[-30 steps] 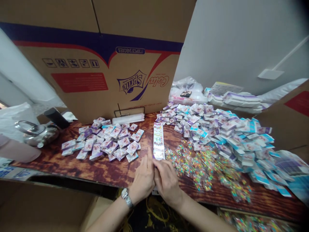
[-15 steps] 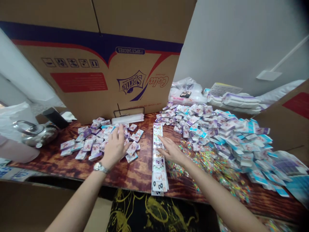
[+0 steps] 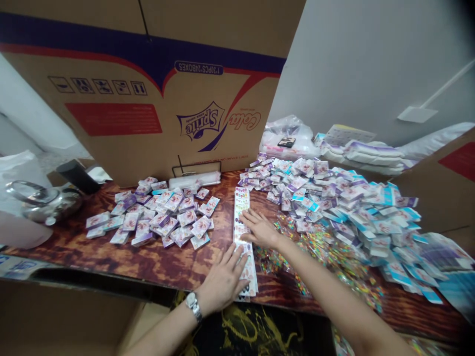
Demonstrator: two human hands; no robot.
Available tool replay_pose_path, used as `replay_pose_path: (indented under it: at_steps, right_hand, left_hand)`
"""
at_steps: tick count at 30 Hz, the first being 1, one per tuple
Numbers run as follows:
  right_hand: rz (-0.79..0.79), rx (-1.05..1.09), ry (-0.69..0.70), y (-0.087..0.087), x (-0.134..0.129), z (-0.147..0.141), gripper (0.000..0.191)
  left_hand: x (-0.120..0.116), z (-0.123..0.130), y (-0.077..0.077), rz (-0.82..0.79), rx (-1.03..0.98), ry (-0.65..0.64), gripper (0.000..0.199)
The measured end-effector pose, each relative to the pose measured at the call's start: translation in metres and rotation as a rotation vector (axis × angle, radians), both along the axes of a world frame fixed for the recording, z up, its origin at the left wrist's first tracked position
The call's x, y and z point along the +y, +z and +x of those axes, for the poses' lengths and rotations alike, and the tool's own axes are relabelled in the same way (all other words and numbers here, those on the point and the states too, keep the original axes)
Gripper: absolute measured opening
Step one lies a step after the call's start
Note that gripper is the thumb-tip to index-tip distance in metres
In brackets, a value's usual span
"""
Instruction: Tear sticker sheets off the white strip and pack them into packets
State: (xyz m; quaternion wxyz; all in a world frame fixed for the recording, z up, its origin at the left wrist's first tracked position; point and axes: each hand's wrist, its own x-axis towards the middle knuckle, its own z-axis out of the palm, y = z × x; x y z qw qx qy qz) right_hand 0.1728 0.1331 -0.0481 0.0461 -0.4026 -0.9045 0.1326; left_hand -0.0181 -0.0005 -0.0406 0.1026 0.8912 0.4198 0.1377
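Note:
A narrow stack of printed sticker strips (image 3: 242,199) lies lengthwise on the brown wood-grain table (image 3: 156,264). My left hand (image 3: 224,277), with a watch at the wrist, rests over the near part of the strips, fingers stretched out. Higher up on the same strips lies my right hand (image 3: 261,230), its fingers extended and slightly apart. Neither hand grips anything; parts of the strips are hidden under them. To the left is a pile of small closed boxes (image 3: 163,212) in white and purple. Small clear packets with colourful bits (image 3: 330,257) spread under and beside my right forearm.
A big heap of flat-looking small cartons (image 3: 352,202) covers the right side. Behind stands a large cardboard box (image 3: 126,148) with upside-down print. A metal kettle (image 3: 55,202) and a dark cylinder (image 3: 77,175) are at far left. Plastic-wrapped bundles (image 3: 291,141) lie by the wall.
My left hand has come from above the left pile of boxes down and right onto the strips. My right hand stays on the strips, nearly in place. The view has shifted slightly.

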Motion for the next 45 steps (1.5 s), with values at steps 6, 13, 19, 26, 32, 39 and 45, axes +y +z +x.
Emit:
replay_pose_path:
  at_steps: [6, 13, 19, 26, 32, 39, 45]
  right_hand:
    - [0.067, 0.11, -0.033, -0.001, -0.007, -0.003, 0.048]
    - [0.152, 0.279, -0.044, 0.001, -0.008, -0.009, 0.022]
    - [0.27, 0.434, -0.066, 0.023, -0.016, -0.009, 0.015]
    - [0.421, 0.575, 0.262, 0.09, -0.101, -0.009, 0.021]
    - [0.207, 0.581, 0.355, 0.105, -0.145, -0.014, 0.017]
    - [0.236, 0.644, -0.124, 0.096, -0.097, -0.015, 0.017]
    - [0.45, 0.657, -0.045, 0.092, -0.093, -0.023, 0.022]
  left_hand:
    - [0.002, -0.001, -0.001, 0.016, 0.011, 0.009, 0.054]
    - [0.004, 0.001, -0.003, -0.017, 0.032, 0.007, 0.055]
    - [-0.002, 0.005, 0.015, -0.251, -0.345, 0.116, 0.04]
    - [0.008, 0.008, 0.053, -1.386, -1.609, 0.362, 0.058]
    - [0.021, 0.004, 0.052, -1.342, -1.722, 0.566, 0.029]
    - [0.0, 0.0, 0.048, -1.095, -1.307, 0.203, 0.051]
    - [0.001, 0.0, 0.05, -1.051, -1.205, 0.269, 0.032]
